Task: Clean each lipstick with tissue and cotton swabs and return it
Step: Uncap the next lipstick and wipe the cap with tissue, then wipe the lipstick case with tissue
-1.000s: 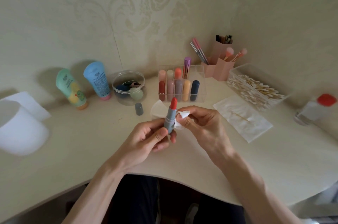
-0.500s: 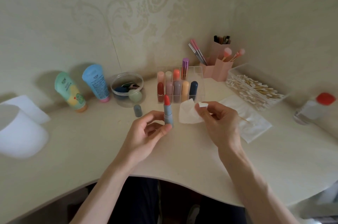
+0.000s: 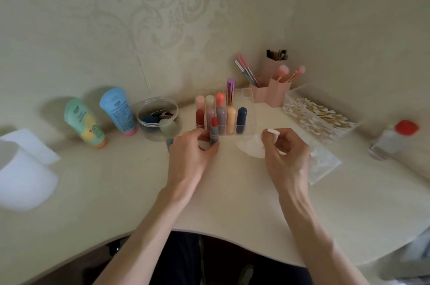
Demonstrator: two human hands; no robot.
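Note:
My left hand (image 3: 190, 156) grips an uncapped lipstick (image 3: 213, 132) upright: grey tube, red bullet showing on top. It stands just in front of the clear lipstick organizer (image 3: 250, 108), which holds several capped lipsticks. The grey cap (image 3: 169, 142) lies on the desk beside my left hand, partly hidden by it. My right hand (image 3: 285, 156) pinches a white tissue (image 3: 253, 147) to the right of the lipstick, apart from it. A clear box of cotton swabs (image 3: 318, 117) sits at the right.
Two cream tubes (image 3: 117, 111) and a round clear tub (image 3: 158, 117) of sponges stand at the left. Pink brush holders (image 3: 277, 92) fill the back corner. A flat tissue sheet (image 3: 323, 163), a red-capped bottle (image 3: 395, 139) and a white roll (image 3: 21, 177) also lie on the desk.
My hands have drawn apart. The left carried the lipstick forward toward the organizer; the right took the tissue away to the right, off the lipstick.

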